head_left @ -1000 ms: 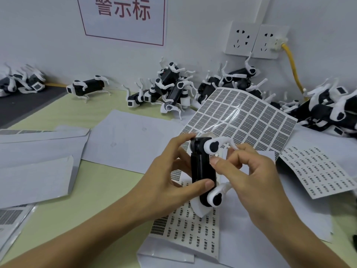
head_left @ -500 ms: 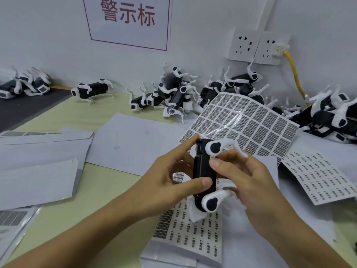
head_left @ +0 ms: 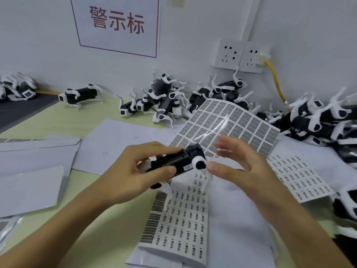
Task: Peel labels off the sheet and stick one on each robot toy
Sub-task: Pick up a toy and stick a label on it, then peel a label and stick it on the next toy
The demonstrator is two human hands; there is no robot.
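The hands work over a pale green table (head_left: 63, 124) with lots of white paper on it. Behind the hands is a white wall with a sign (head_left: 117, 24) in red letters. Two wall sockets (head_left: 241, 55) sit on the wall past the right hand, and a yellow cable (head_left: 275, 82) hangs from one. A pile of robot toys (head_left: 164, 99) lies by the wall beyond the left hand. More toys (head_left: 316, 118) are heaped far out past the right hand. A shiny label sheet (head_left: 228, 126) curls up just behind both hands. Another label sheet (head_left: 179, 225) lies flat under the hands.

The left hand (head_left: 133, 175) grips a black and white robot toy (head_left: 177, 161) with its thumb and fingers curled round the body. The toy is in the air between the two hands, lying sideways, legs down. A small label (head_left: 187, 167) is stuck on its side near the front.

The right hand (head_left: 241, 167) is spread out with loose fingers and holds nothing. It is just beside the toy's front end.

Half a second ago the toy stood up on end, and the right hand was pinching at it. Now the toy is tipped over flat and the right hand has let go.
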